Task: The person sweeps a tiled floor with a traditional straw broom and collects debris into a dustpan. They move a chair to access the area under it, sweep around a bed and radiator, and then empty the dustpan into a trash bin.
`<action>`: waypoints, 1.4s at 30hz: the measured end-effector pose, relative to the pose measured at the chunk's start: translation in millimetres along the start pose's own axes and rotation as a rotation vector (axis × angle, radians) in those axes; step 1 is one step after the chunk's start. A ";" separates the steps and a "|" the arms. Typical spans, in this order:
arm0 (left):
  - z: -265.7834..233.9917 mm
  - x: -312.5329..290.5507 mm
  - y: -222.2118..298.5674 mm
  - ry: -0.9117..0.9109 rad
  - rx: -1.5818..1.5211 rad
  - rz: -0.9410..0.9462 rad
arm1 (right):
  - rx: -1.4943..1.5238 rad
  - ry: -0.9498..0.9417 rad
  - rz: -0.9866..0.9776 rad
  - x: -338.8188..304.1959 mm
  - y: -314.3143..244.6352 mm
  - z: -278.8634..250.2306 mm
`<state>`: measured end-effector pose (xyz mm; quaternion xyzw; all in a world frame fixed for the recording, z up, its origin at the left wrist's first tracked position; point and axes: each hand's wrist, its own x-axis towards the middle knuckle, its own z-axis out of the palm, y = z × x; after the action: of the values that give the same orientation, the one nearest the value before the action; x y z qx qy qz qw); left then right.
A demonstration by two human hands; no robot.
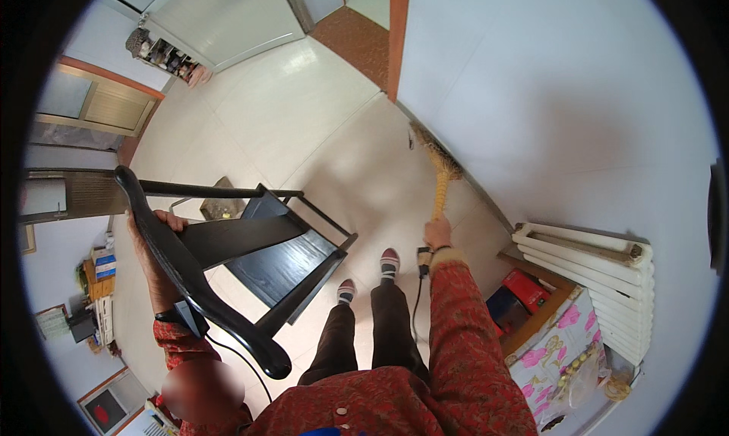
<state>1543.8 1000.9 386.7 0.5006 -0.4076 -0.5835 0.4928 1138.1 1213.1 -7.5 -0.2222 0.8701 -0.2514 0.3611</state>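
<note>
My left hand (pixel 168 222) is wrapped round the back of a black wooden chair (pixel 285 250), its fingers curled over the back slat below the top rail. The chair stands to my left, and its seat shows beyond the back. In my right hand (pixel 437 232) is the yellow-bound handle of a straw broom (pixel 442 170). The broom's bristles reach the floor along the foot of the white wall. A dustpan (pixel 222 201) with a thin bent handle lies beyond the chair, partly hidden by it.
A white radiator (pixel 585 258) runs along the right wall. Beside it stands a low cabinet (pixel 558 345) under a flowered cloth, with a red box (pixel 525 289) on it. A loaded shoe rack (pixel 171 59) is at the far left, near a pale door (pixel 228 18). Black cables hang by both wrists.
</note>
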 end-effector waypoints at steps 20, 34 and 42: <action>10.3 -16.8 29.6 0.185 0.564 -0.041 | -0.490 -0.069 -0.474 83.2 -134.4 15.0; 14.1 -15.5 29.7 0.191 0.569 -0.054 | -0.447 -0.166 0.030 -22.7 55.3 -41.2; 7.8 -17.3 27.8 0.169 0.557 -0.061 | -0.265 -0.032 -0.120 -110.2 103.5 -130.2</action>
<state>1541.0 1012.7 418.1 0.6755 -0.4942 -0.4201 0.3507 1091.1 1391.9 67.3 -0.3236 0.8748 -0.1521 0.3268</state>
